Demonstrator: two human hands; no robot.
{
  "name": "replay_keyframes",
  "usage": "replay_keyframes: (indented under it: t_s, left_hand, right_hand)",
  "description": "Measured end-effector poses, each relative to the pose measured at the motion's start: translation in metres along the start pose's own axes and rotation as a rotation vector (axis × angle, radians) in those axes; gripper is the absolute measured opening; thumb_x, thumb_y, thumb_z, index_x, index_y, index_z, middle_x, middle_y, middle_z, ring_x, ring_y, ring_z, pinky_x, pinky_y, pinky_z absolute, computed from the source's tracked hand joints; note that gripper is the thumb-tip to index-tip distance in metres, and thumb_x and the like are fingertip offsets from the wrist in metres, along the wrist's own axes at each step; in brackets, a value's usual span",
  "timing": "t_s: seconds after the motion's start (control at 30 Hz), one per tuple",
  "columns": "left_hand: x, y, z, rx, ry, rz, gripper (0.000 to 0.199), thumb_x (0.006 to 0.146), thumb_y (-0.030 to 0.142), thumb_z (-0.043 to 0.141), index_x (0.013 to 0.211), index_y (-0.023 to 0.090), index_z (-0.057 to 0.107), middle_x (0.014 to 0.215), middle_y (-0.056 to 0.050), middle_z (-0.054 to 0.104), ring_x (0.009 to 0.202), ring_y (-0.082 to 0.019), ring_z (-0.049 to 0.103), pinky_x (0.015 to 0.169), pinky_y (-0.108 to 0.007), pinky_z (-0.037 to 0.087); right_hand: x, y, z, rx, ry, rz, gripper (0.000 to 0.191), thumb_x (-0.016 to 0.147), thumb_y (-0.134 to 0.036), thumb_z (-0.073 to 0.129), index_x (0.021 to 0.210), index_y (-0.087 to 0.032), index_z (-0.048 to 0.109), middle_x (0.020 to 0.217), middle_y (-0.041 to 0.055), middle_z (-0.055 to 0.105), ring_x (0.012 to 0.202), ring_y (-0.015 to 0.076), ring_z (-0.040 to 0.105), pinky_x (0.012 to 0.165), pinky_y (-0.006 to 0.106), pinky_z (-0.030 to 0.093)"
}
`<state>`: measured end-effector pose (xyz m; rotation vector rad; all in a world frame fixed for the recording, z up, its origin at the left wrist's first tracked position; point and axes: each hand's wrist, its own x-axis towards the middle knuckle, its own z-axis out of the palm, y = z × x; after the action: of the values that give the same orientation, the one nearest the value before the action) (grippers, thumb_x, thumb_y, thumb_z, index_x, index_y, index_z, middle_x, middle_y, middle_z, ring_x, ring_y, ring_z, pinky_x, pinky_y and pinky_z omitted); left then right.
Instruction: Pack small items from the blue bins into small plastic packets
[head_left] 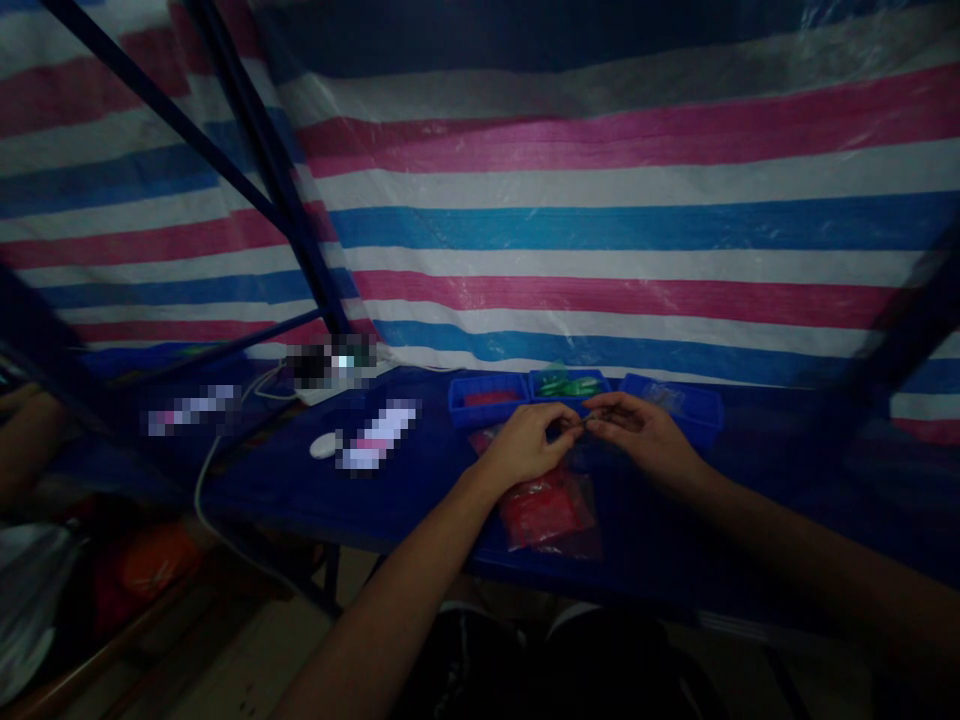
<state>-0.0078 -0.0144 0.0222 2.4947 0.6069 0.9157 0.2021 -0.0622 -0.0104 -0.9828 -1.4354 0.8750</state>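
My left hand (531,440) and my right hand (637,435) meet above the blue table, fingertips pinched close together. Something small and dark sits between them, too dim to name. Below my left wrist lies a clear plastic bag (546,515) with red contents. Just beyond my hands stand three blue bins: the left bin (455,402) has red contents, the middle bin (534,388) holds green pieces, and the right bin (709,410) contains what looks like clear plastic. My right hand partly covers the right bin.
On the blue table (292,500), a white oval object (325,445) lies beside a blurred-out phone-like item (379,437). A white power strip (352,380) trails a cable (201,490) over the edge. Blue metal poles (289,210) and a striped sheet (600,230) stand behind. Another person's arm (30,440) is at far left.
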Motion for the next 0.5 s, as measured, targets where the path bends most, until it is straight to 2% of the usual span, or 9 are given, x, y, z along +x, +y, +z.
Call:
replay_keyframes:
  t_s: [0.13,0.3,0.5]
  left_hand:
    - [-0.0008,-0.0019,0.001,-0.003,0.001,0.0,0.013,0.095,0.023,0.06,0.098,0.017,0.07,0.095,-0.005,0.075,0.088,-0.018,0.07,0.083,-0.029,0.052]
    - [-0.0024,-0.0027,0.0006,0.017,0.009,-0.014,0.013,0.094,0.025,0.061,0.098,0.017,0.07,0.095,-0.005,0.075,0.087,-0.018,0.07,0.081,-0.029,0.051]
    - [-0.0032,0.0043,-0.004,0.072,0.08,0.013,0.018,0.099,0.032,0.056,0.098,0.018,0.068,0.095,-0.005,0.072,0.092,-0.019,0.067,0.087,-0.031,0.05]
  right_hand:
    - [-0.0008,-0.005,0.0012,-0.026,-0.007,-0.003,0.041,0.08,-0.048,0.078,0.112,-0.023,0.071,0.1,0.0051,0.073,0.095,0.0216,0.069,0.092,0.04,0.055]
    - [-0.0014,-0.0097,-0.0015,-0.162,-0.042,-0.034,0.033,0.084,-0.048,0.075,0.105,-0.023,0.073,0.099,0.0056,0.074,0.094,0.0234,0.07,0.092,0.042,0.056]
    - [0.0008,-0.0076,-0.007,-0.22,-0.014,-0.019,0.03,0.081,-0.047,0.078,0.097,-0.022,0.073,0.098,0.0067,0.076,0.09,0.0246,0.072,0.089,0.042,0.057]
